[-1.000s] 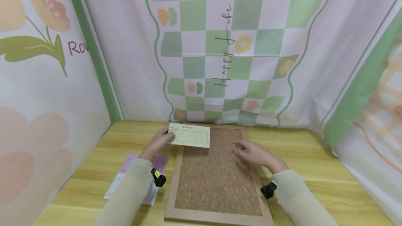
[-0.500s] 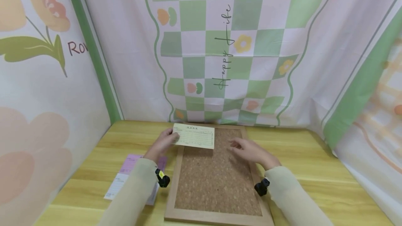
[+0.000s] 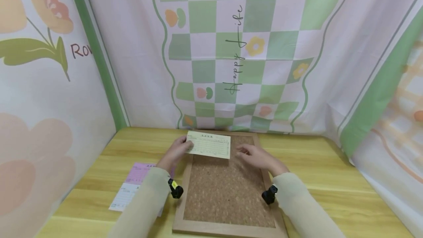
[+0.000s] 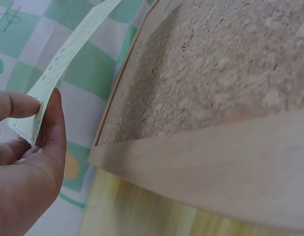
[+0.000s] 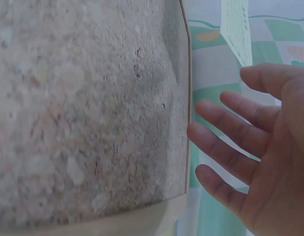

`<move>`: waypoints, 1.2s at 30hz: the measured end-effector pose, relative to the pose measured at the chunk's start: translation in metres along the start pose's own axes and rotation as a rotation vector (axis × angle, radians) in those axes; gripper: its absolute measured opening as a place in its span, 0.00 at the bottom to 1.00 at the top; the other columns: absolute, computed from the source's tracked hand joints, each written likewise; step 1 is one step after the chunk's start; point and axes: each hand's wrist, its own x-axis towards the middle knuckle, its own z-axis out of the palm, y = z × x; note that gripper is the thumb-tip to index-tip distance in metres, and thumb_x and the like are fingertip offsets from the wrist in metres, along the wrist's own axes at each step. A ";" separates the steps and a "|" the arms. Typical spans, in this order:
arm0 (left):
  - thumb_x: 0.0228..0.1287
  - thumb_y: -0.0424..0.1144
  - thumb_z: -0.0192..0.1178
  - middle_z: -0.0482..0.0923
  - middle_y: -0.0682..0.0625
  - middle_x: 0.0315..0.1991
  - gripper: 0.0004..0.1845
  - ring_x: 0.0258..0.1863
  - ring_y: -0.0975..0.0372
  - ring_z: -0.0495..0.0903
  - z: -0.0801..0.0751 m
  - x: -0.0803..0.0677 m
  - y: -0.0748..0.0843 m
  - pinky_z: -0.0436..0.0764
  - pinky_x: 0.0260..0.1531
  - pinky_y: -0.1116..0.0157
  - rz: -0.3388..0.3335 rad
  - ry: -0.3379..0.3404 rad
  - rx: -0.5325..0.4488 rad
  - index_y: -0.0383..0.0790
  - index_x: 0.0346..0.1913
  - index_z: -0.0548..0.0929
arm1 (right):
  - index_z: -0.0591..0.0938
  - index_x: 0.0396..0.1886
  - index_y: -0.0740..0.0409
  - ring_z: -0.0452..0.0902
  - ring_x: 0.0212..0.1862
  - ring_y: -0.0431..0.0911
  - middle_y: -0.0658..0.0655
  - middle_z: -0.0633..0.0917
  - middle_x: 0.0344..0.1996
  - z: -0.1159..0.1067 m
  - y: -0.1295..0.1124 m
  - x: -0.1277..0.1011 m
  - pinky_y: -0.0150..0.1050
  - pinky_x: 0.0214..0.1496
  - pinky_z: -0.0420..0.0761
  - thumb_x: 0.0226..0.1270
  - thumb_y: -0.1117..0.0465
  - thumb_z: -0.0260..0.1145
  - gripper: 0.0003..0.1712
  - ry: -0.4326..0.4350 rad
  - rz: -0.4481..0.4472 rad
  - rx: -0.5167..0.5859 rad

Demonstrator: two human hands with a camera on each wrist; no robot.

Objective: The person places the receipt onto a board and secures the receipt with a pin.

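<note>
Between thumb and fingers, my left hand pinches a pale yellow printed form slip by its left end. In the left wrist view the slip is held above the far end of the framed cork board, tilted, its shadow on the cork. My right hand hovers over the board's right side, fingers relaxed and slightly bent, holding nothing. The right wrist view shows its fingers spread, with the slip's free end near the thumb.
Left of the board, partly under my left sleeve, a pink slip and a white slip lie on the wooden table. A printed curtain hangs behind the table and down both sides.
My left hand has carried the yellow slip a little rightward over the board. My right hand has come leftward, so the gap between hand and slip is smaller.
</note>
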 end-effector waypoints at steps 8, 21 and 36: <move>0.66 0.32 0.51 0.76 0.39 0.60 0.27 0.57 0.52 0.75 0.009 0.003 -0.002 0.69 0.63 0.52 0.050 -0.011 0.009 0.30 0.68 0.72 | 0.76 0.65 0.62 0.77 0.56 0.56 0.60 0.81 0.55 0.003 -0.002 0.004 0.56 0.55 0.78 0.80 0.45 0.53 0.28 -0.004 0.039 0.064; 0.66 0.31 0.50 0.74 0.37 0.62 0.27 0.56 0.52 0.74 0.020 0.006 -0.002 0.71 0.59 0.55 0.081 -0.051 -0.016 0.28 0.68 0.70 | 0.79 0.42 0.59 0.81 0.45 0.52 0.56 0.83 0.39 0.005 0.001 0.011 0.48 0.46 0.79 0.82 0.46 0.50 0.22 -0.025 0.063 0.151; 0.67 0.30 0.49 0.75 0.38 0.55 0.22 0.46 0.57 0.78 0.032 0.004 -0.002 0.78 0.46 0.63 0.065 -0.057 -0.060 0.27 0.63 0.71 | 0.77 0.36 0.61 0.81 0.44 0.54 0.56 0.81 0.35 0.004 0.003 0.011 0.53 0.48 0.79 0.83 0.47 0.47 0.24 -0.004 0.099 0.199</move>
